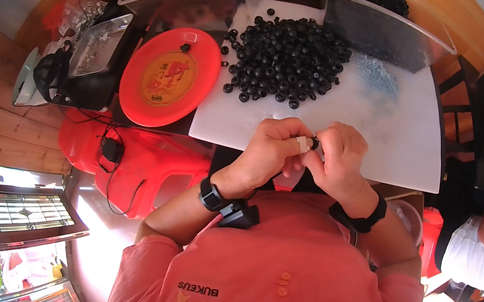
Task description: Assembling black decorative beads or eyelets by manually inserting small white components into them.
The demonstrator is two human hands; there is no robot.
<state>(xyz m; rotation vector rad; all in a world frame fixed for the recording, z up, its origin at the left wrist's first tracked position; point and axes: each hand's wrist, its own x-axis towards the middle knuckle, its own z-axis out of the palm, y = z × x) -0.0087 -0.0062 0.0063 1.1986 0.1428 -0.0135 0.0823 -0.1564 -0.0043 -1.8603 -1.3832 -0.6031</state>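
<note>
Seated at a white work surface (408, 164), a person in a pink shirt (275, 254) pinches a small black piece (315, 143) at the centre of the frame, left hand (269, 150) and right hand (341, 163) meeting, fingertips closed on it from either side. A pale strip (303, 144) wraps one left-hand digit. Rounded, similar-looking black parts (290, 62) lie heaped at upper centre; a red plate (133, 90) sits at left. The piece looks light, stiff and hardly fragile, its rounded sides perhaps slippery; a thumb-and-forefinger grip on its outer rim seems surest. Fingers mask its exact shape.
</note>
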